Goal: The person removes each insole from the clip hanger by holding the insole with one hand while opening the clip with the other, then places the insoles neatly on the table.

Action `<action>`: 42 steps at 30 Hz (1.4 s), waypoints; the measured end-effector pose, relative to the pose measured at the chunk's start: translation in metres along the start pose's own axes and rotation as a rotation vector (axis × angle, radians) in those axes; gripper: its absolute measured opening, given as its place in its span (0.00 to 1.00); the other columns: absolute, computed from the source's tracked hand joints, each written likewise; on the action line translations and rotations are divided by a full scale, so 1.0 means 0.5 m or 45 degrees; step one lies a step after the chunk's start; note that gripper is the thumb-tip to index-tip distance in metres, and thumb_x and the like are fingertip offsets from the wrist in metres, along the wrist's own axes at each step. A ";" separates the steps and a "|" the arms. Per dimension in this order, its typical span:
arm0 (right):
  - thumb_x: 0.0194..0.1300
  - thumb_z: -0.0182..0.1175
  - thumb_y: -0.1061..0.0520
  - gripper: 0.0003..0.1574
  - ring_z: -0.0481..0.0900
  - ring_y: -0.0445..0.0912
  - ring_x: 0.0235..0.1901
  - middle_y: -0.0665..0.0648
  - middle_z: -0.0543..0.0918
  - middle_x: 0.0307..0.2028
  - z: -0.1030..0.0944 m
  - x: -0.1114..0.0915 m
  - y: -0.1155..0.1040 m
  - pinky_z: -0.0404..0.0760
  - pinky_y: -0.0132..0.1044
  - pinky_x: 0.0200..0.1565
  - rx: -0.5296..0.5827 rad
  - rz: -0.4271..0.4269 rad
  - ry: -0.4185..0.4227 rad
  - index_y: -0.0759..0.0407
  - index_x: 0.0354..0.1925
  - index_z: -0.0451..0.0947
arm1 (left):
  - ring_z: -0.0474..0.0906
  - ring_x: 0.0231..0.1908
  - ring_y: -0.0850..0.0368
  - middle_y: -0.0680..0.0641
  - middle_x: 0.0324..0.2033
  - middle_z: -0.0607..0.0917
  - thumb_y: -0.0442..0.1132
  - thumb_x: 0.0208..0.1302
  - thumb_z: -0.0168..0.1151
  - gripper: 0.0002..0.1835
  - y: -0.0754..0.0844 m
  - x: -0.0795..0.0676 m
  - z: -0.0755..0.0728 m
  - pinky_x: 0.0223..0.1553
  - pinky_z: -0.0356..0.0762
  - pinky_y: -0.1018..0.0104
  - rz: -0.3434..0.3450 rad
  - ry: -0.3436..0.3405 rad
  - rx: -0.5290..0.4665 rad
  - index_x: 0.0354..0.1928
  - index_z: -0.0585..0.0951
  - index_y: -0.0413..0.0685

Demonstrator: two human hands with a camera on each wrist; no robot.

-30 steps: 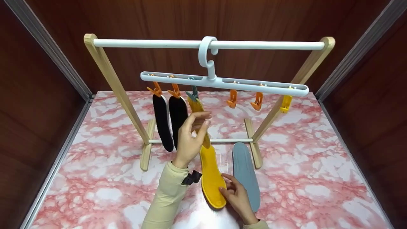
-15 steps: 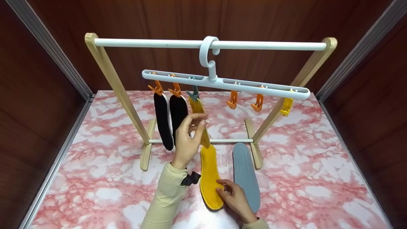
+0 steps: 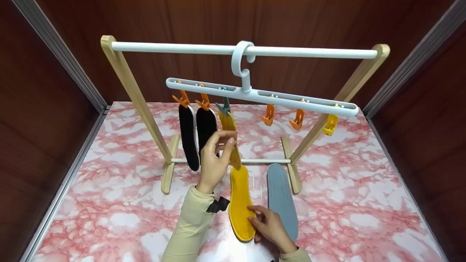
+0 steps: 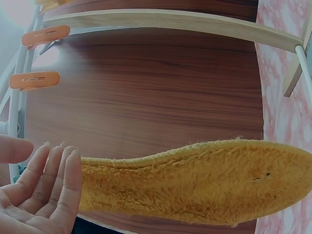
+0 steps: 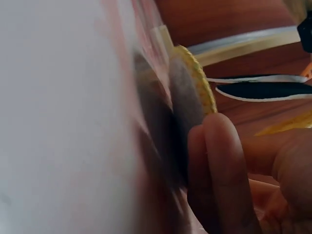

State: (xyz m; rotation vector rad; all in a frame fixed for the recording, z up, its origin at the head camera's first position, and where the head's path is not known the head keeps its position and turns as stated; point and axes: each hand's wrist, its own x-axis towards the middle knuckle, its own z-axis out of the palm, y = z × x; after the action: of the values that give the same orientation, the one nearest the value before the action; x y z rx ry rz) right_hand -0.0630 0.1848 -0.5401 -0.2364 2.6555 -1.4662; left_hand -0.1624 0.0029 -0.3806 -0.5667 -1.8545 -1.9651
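Note:
In the head view a yellow insole (image 3: pixel 241 203) lies at a slant near the table's front, fuzzy side up. My right hand (image 3: pixel 269 225) pinches its right edge; the right wrist view shows fingers (image 5: pixel 222 161) against its grey underside, a little off the table. A second yellow insole (image 4: pixel 209 180) hangs from a dark green clip (image 3: pixel 224 106). Beside its middle is my left hand (image 3: pixel 214 160), fingers nearly straight and thumb apart in the left wrist view; whether they touch it I cannot tell. To the right lies a grey-blue insole (image 3: pixel 282 200), partly behind my right hand.
A wooden rack with a white rod (image 3: pixel 309 52) carries a pale clip hanger (image 3: pixel 262 95). Two black insoles (image 3: pixel 188 138) hang at its left in orange clips. Two orange clips (image 3: pixel 268 114) and a yellow clip (image 3: pixel 330 124) hang at its right. Dark wood panels surround the marbled table (image 3: pixel 120 218).
My right hand has shifted slightly left along with the lower end of the yellow insole. The left hand has stayed almost in place. The hanger has swung a little, its right end lower.

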 end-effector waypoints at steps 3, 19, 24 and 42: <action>0.63 0.63 0.59 0.20 0.68 0.32 0.09 0.50 0.75 0.16 -0.007 0.004 -0.004 0.72 0.27 0.20 -0.007 -0.001 -0.027 0.64 0.53 0.79 | 0.80 0.42 0.43 0.37 0.44 0.81 0.31 0.69 0.54 0.10 0.001 0.003 -0.001 0.45 0.81 0.57 -0.001 -0.006 -0.021 0.48 0.78 0.32; 0.60 0.65 0.59 0.13 0.64 0.34 0.16 0.50 0.74 0.17 -0.037 0.047 -0.032 0.66 0.28 0.20 -0.233 -0.095 -0.050 0.65 0.42 0.83 | 0.79 0.42 0.41 0.38 0.45 0.81 0.31 0.69 0.54 0.10 0.005 0.004 -0.008 0.45 0.80 0.54 -0.006 0.023 -0.024 0.47 0.78 0.33; 0.61 0.64 0.60 0.14 0.70 0.35 0.18 0.53 0.79 0.22 -0.036 0.064 -0.036 0.71 0.28 0.20 -0.086 -0.131 0.131 0.66 0.45 0.81 | 0.79 0.42 0.39 0.38 0.45 0.81 0.31 0.69 0.54 0.09 0.007 0.005 -0.008 0.44 0.80 0.51 0.007 0.027 -0.023 0.47 0.78 0.34; 0.61 0.63 0.67 0.31 0.70 0.64 0.59 0.72 0.73 0.58 0.005 0.172 -0.154 0.66 0.61 0.62 0.498 -0.216 0.461 0.74 0.60 0.67 | 0.79 0.41 0.39 0.37 0.45 0.80 0.30 0.70 0.53 0.10 0.012 0.010 -0.013 0.44 0.81 0.66 -0.006 0.039 -0.061 0.47 0.78 0.31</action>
State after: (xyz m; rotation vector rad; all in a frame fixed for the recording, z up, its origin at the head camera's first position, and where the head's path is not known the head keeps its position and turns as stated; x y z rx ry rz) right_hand -0.1405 0.1265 -0.4770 -0.1786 2.5705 -2.2328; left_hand -0.1637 -0.0040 -0.3734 -0.5432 -1.7965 -2.0149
